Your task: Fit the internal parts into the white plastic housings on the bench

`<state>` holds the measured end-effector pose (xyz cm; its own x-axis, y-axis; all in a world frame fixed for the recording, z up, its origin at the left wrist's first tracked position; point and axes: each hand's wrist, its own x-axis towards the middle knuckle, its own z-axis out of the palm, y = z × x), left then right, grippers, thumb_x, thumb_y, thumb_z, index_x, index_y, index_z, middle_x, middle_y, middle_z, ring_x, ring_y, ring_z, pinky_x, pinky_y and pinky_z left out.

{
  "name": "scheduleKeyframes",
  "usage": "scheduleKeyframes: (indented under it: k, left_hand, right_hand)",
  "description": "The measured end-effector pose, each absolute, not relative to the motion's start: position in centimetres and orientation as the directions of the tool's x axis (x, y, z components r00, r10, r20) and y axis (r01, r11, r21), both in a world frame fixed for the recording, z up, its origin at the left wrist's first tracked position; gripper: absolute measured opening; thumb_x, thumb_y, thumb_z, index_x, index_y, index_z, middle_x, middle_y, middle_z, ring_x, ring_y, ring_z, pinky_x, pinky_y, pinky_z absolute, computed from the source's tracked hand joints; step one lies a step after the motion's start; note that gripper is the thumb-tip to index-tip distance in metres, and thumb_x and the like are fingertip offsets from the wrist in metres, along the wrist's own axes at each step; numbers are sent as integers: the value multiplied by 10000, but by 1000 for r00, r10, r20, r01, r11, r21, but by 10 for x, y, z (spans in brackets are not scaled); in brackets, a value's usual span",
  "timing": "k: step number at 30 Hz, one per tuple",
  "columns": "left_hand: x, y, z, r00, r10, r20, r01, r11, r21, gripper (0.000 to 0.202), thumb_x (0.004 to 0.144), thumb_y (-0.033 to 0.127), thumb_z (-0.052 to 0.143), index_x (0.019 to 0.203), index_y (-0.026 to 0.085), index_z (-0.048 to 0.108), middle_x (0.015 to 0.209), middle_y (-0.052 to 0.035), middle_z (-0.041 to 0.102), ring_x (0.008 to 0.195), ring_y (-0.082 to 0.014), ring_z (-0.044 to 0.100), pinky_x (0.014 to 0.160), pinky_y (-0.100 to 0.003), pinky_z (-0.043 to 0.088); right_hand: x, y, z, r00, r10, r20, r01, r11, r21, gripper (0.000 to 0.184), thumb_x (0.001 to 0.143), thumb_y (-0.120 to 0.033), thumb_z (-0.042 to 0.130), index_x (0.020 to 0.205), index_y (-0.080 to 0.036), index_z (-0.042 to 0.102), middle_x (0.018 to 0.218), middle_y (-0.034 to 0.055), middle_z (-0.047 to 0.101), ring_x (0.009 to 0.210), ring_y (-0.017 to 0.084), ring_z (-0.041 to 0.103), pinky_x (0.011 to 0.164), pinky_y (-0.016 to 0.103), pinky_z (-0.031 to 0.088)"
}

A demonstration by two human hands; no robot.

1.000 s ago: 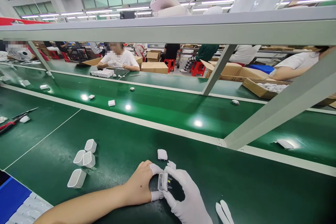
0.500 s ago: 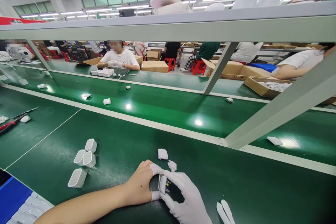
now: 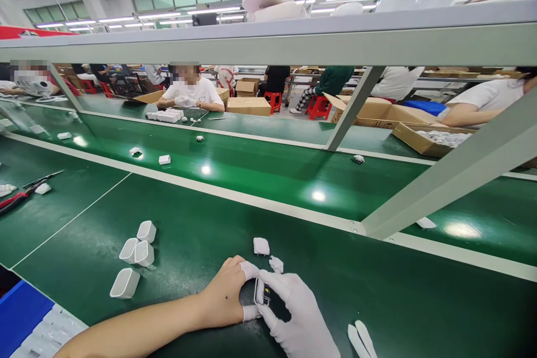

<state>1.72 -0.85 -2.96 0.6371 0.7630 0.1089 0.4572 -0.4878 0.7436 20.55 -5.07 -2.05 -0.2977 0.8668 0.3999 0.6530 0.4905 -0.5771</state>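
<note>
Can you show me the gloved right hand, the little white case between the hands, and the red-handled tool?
Gloved right hand (image 3: 302,309): head view, back of the hand.
Little white case (image 3: 259,291): head view, white part.
Red-handled tool (image 3: 15,199): head view, handle.

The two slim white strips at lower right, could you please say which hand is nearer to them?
Right. The gloved right hand is just left of the slim white strips, apart from them; the left hand is farther left, beyond the right hand.
</note>
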Motion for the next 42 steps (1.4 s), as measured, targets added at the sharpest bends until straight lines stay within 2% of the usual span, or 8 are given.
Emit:
scheduleKeyframes:
  k: [5,10,13,26,31,35,38,42]
  left_hand:
    - [17,-8,-30,636,764,105,467,-490,737,410,659,203,745,1030,235,572,1003,3,624,935,-214,488,838,-338,383]
    - [17,-8,-30,633,768,102,477,-489,730,386,669,226,740,1016,226,571,1027,-16,625,941,-225,488,851,-351,389]
    - [17,-9,-30,634,766,102,471,-488,735,359,687,257,737,1005,232,571,1021,-11,628,939,-222,489,856,-351,389]
    - [18,-9,-29,640,760,110,479,-507,717,347,696,288,728,1004,239,576,987,-2,633,915,-217,492,827,-344,380]
    - [17,-9,-28,634,766,108,466,-490,737,358,692,280,731,1017,251,585,1017,-4,633,943,-224,496,848,-350,382]
    - [17,-8,-28,638,764,99,470,-488,736,364,684,268,740,1018,262,595,1001,7,638,936,-221,497,842,-352,386]
    - [17,-8,-28,636,765,104,471,-491,732,378,669,256,755,1010,255,594,1007,9,640,942,-221,498,846,-353,387]
    - [16,-8,-27,646,752,131,445,-510,736,398,695,303,756,1054,270,588,1026,17,650,953,-221,508,855,-359,385]
  right_hand:
    - [206,-52,-22,-290,868,404,692,481,-538,539,756,-103,579,1248,-318,529,958,11,677,893,214,621,764,381,553]
    - [203,-57,-30,-243,802,545,808,479,-344,479,763,-196,605,1235,-267,569,1075,90,666,992,296,633,765,469,568]
    - [201,-59,-30,-257,785,564,833,476,-283,467,768,-213,576,1235,-217,574,1121,136,650,1009,316,635,764,477,577]
    - [202,-56,-32,-256,826,502,797,474,-375,415,787,-248,589,1201,-236,582,1125,90,661,1004,282,647,802,444,578]
    - [202,-54,-33,-282,834,475,799,478,-365,410,810,-270,584,1219,-251,576,1197,91,632,1078,299,613,822,461,565]
    - [204,-54,-36,-303,834,462,798,487,-356,455,784,-246,583,1238,-259,550,1206,59,641,1148,309,579,856,495,552]
    - [209,-54,-31,-333,784,524,780,542,-314,504,773,-268,603,1269,-226,521,1244,75,624,1164,319,566,864,504,540]
    - [213,-53,-19,-401,627,668,684,690,-238,323,792,-185,546,1110,-216,597,1069,55,706,960,261,644,794,443,533]
